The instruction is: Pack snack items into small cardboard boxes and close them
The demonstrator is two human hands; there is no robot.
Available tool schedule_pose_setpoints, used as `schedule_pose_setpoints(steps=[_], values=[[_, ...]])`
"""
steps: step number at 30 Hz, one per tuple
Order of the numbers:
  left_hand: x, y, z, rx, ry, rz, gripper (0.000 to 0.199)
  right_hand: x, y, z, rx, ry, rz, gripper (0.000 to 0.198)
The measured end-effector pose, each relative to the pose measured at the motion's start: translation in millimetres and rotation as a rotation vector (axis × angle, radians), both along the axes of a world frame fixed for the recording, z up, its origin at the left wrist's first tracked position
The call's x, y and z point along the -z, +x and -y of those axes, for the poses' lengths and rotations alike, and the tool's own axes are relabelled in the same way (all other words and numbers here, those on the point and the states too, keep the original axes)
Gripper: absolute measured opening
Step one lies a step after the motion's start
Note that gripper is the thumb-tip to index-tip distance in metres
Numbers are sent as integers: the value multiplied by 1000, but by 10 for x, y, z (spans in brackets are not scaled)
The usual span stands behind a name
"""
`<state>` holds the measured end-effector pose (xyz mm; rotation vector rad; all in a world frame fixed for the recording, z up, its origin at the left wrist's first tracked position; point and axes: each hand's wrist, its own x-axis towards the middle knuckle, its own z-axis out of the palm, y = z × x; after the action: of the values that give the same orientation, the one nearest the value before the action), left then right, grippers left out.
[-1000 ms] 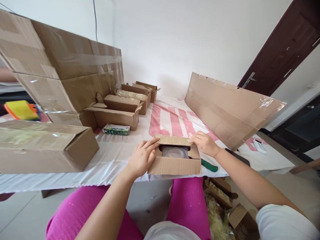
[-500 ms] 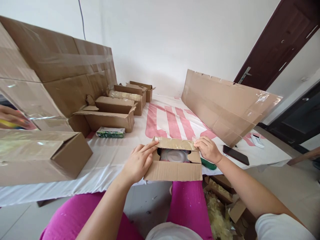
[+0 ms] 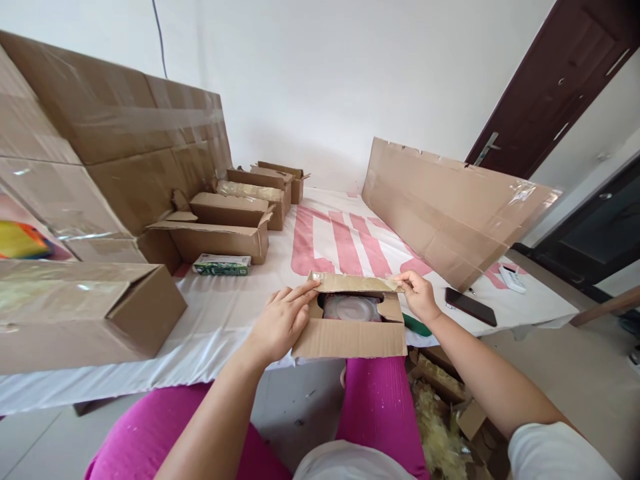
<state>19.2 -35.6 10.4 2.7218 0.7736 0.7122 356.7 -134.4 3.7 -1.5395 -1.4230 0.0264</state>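
Fingers (image 3: 303, 292) at both ends of the flap (image 3: 355, 285).
On my feed, the left hand (image 3: 283, 325) lays its fingers there, gripping or not I cannot tell; the right hand (image 3: 420, 298) pinches the other end. I see the box (image 3: 350, 340), part open, at the bench's (image 3: 220, 317) near edge.

— "By material, what does my remote feed show?"
— "Small box (image 3: 350, 340): matt corrugated cardboard, faintly ridged; its flap (image 3: 357, 285) bears clear, glossy tape (image 3: 333, 279). I read the round piece (image 3: 353, 309) inside as smooth, translucent plastic."
— "And the surroundings on my screen?"
— "Tablecloth (image 3: 215, 313): creased matt cloth. Trousers (image 3: 383, 413): ribbed fabric. Phone (image 3: 470, 307): smooth, dark, glossy. Door (image 3: 545, 80): smooth, slight sheen; door handle (image 3: 486, 149), metallic. Stacked cartons (image 3: 135, 187): brown cardboard under shiny film tape (image 3: 170, 117). I see the wall (image 3: 295, 87) as matt."
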Motion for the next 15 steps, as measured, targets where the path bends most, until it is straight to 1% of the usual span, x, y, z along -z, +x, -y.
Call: schedule_pose_setpoints(steps=[2, 4, 6, 9, 12, 15], values=[[1, -3, 3, -4, 10, 6, 44, 22, 24, -2, 9, -18, -182, 27], [3, -1, 5, -15, 16, 11, 44, 51, 41, 22, 15, -11, -285, 35], [7, 6, 8, -26, 23, 24, 43, 89, 45, 70, 8, -6, -325, 39], [12, 21, 14, -26, 36, 50, 42, 156, 34, 140, 5, -4, -380, 41], [11, 22, 27, -30, 22, 62, 42, 198, 34, 160, 44, 10, -409, 38], [2, 10, 53, -32, 8, 52, 42, 190, 62, 147, 102, 34, -408, 36]])
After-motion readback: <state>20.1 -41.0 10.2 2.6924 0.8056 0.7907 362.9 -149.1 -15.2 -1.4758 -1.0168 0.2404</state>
